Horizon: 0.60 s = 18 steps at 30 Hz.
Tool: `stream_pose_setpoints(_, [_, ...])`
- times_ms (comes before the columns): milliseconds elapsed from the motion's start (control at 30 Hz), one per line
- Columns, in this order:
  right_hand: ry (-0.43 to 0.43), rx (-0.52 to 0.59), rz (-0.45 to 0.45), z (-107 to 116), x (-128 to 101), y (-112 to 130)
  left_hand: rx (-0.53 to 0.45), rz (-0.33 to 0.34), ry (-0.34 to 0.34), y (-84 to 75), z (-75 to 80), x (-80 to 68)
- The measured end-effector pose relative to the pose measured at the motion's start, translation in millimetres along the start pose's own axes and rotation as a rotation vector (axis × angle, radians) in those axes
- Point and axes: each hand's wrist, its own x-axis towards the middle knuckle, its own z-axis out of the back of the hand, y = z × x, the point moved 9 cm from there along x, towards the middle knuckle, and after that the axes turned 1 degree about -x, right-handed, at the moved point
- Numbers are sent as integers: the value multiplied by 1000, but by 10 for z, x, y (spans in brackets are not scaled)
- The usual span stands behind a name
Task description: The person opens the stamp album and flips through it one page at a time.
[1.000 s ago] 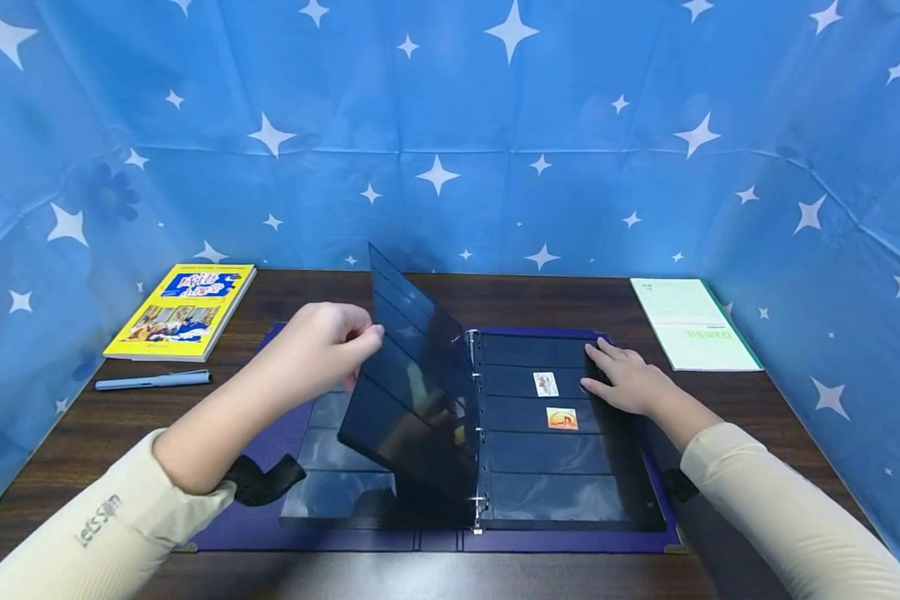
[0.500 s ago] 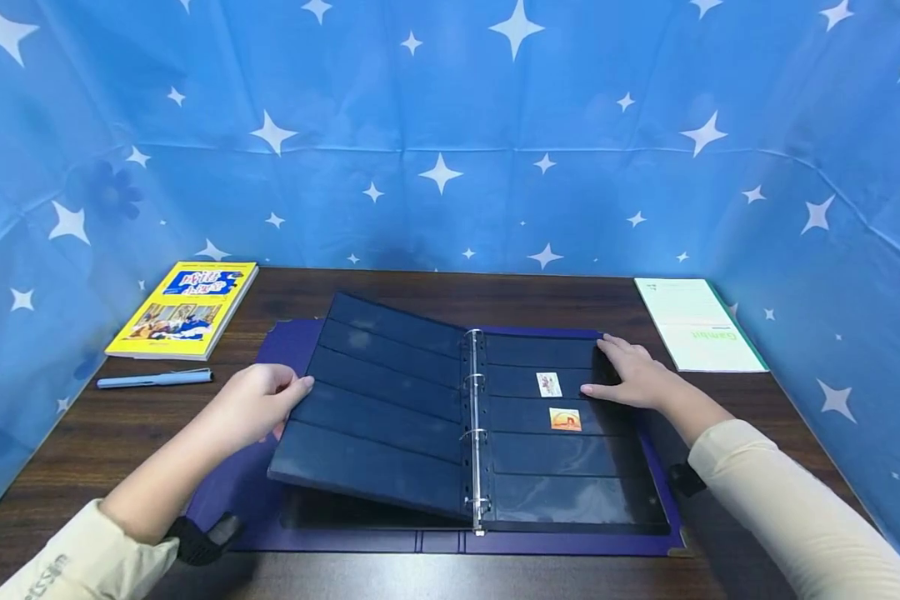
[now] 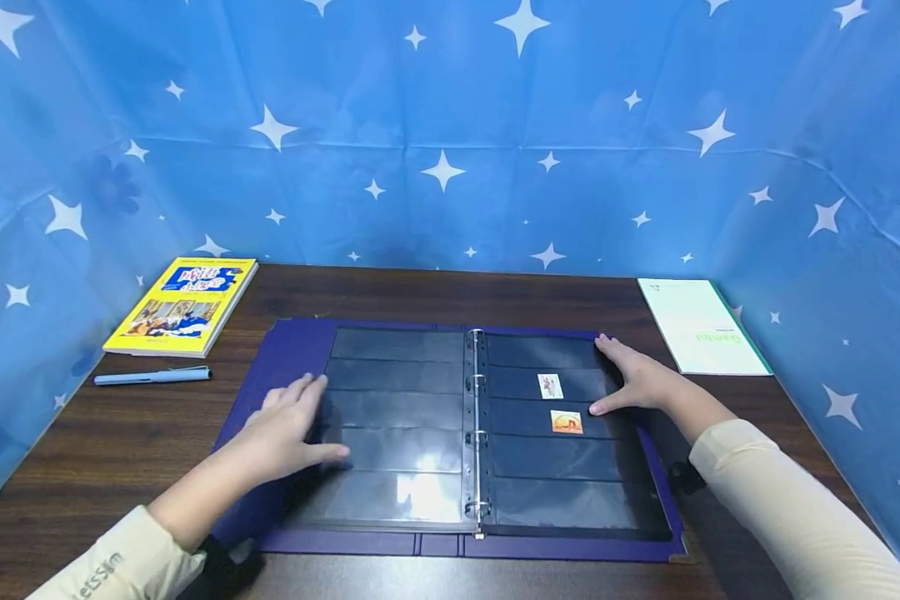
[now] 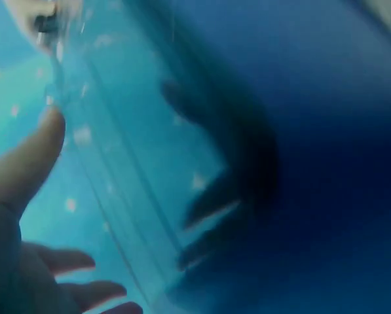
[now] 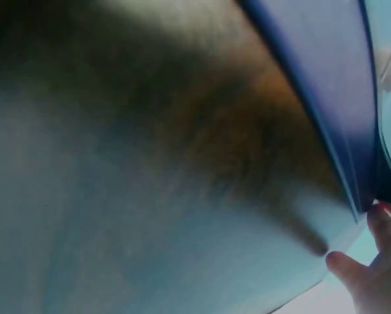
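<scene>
A dark blue ring binder point(image 3: 292, 346) lies open flat on the wooden table, with black pocket pages on both sides of the metal rings point(image 3: 474, 429). My left hand point(image 3: 291, 427) rests flat with straight fingers on the left page point(image 3: 397, 408). On the right page point(image 3: 562, 467) my right hand point(image 3: 633, 379) presses flat near the outer edge. Two small stamps point(image 3: 549, 386) point(image 3: 567, 422) sit in the pockets just left of that hand. The left wrist view is blurred and shows my open fingers point(image 4: 31, 163) against the glossy page. Only fingertips point(image 5: 372, 261) show in the right wrist view.
A yellow book point(image 3: 183, 306) lies at the back left, with a blue pen point(image 3: 152, 376) in front of it. A pale green notebook point(image 3: 701, 327) lies at the back right. Blue star-patterned cloth point(image 3: 450, 133) walls the table on three sides.
My left hand has turned a black page over from upright to flat on the left side and now rests on it. My right hand has stayed on the right page.
</scene>
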Motion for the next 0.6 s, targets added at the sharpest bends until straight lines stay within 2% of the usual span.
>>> stream_pose_setpoints(100, [-35, 2, 27, 55, -23, 68, 25, -99, 94, -231, -176, -17])
stream_pose_setpoints(200, [-79, 13, 30, 103, -47, 103, 45, -109, 163, -321, -287, -40])
stream_pose_setpoints(267, [-107, 62, 11, 124, -60, 93, 59, -100, 183, -335, -321, -46])
stream_pose_setpoints(367, [-163, 195, -60, 162, -89, 19, 78, -94, 187, -331, -341, -46])
stream_pose_setpoints(500, [-280, 457, -212, 220, -168, -150, 80, -103, 188, -330, -349, -53])
stream_pose_setpoints(567, [-272, 554, -287, 181, -211, -214, 81, -108, 186, -331, -353, -53])
stream_pose_setpoints(600, [-239, 597, -322, 136, -229, -239, 79, -110, 188, -333, -355, -53])
